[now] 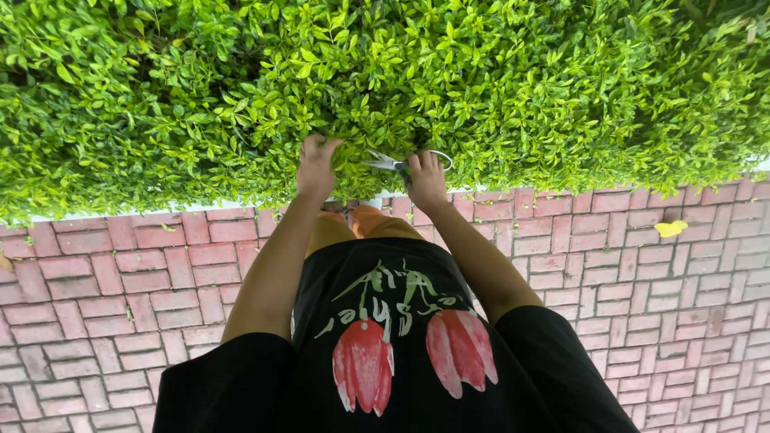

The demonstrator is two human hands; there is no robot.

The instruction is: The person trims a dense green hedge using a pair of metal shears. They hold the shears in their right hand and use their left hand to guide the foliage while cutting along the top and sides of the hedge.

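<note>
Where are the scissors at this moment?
In the head view, the scissors are just right of centre, held in the right hand against the hedge, with the left hand beside them.

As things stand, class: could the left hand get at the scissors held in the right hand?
Probably yes: the left hand grips hedge leaves just beside the scissors in the right hand, with only foliage between them.

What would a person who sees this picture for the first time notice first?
The eye first meets the dense green hedge that fills the whole upper half. At its lower edge, near the middle, the right hand holds silver scissors with blades pointing left, while the left hand grips the foliage beside them. Below lie red brick paving and the person's black shirt with two red tulips printed on it.
</note>
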